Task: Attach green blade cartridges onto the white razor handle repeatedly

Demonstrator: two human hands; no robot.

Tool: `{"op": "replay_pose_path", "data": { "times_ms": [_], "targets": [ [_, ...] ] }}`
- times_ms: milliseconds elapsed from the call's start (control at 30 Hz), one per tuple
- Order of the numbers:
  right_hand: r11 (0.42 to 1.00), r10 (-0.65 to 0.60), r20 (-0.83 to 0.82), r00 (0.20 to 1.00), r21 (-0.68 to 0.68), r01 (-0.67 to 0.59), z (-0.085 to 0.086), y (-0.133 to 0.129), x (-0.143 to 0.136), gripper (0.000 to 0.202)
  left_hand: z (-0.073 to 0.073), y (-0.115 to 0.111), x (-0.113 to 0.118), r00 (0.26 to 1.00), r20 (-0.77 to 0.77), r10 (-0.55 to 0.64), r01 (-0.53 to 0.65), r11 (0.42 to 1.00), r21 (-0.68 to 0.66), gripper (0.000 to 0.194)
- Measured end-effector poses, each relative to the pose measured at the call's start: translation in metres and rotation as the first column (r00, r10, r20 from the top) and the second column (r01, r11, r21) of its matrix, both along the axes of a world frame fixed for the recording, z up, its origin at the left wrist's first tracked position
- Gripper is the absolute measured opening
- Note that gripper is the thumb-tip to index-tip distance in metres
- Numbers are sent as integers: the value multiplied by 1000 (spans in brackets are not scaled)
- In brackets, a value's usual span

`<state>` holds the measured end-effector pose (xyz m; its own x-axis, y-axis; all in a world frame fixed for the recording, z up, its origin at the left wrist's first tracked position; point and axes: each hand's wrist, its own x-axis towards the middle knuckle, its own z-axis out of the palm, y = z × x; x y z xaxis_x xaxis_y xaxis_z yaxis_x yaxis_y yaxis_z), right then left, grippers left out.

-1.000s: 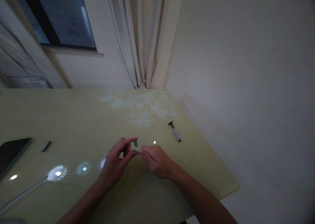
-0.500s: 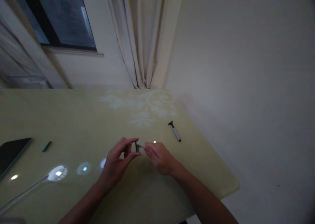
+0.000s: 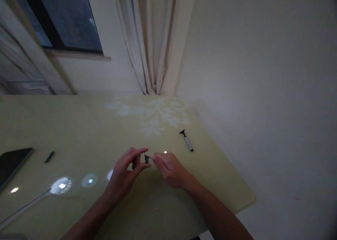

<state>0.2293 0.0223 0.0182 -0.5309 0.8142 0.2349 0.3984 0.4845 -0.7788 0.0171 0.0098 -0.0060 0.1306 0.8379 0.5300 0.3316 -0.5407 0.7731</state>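
Note:
Between the thumb and forefinger of my left hand point(image 3: 129, 169) is a small dark green piece point(image 3: 146, 159), held upright by its two ends. My right hand point(image 3: 170, 168) pinches a thin pale stick-like item point(image 3: 149, 156), whose tip touches or overlaps the piece; what kind of item it is stays too small to tell. Behind my right hand, a razor point(image 3: 187, 140) with a black head and grey handle lies on the pale green table point(image 3: 86, 127).
At the left lie a dark flat object point(image 3: 13, 162) and another small green piece point(image 3: 49, 157). A white cable point(image 3: 25, 207) crosses the lower left. The table's right edge slants beside my right forearm; a wall and curtains stand behind.
The thin item's tip has shifted slightly left across the green piece, with my right fingers moving a little. My left hand keeps nearly the same place.

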Motion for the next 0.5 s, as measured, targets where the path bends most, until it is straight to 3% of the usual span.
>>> {"op": "replay_pose_path", "data": {
  "times_ms": [100,233,400,500],
  "targets": [
    [999,-36,5,999,-4,36,-2,1,1,45,-2,0,0,1000,-6,-8,8,1000,16,36],
    [999,27,33,999,22,-28,-2,0,0,43,-3,0,0,999,-19,-28,28,1000,4,37],
    [1000,-25,32,999,0,25,2,1,1,44,-1,0,-2,999,-14,-31,31,999,-8,38],
    [1000,11,46,999,7,-12,4,0,1,43,1,0,-2,999,-17,-30,30,999,-9,38]
  ]
}}
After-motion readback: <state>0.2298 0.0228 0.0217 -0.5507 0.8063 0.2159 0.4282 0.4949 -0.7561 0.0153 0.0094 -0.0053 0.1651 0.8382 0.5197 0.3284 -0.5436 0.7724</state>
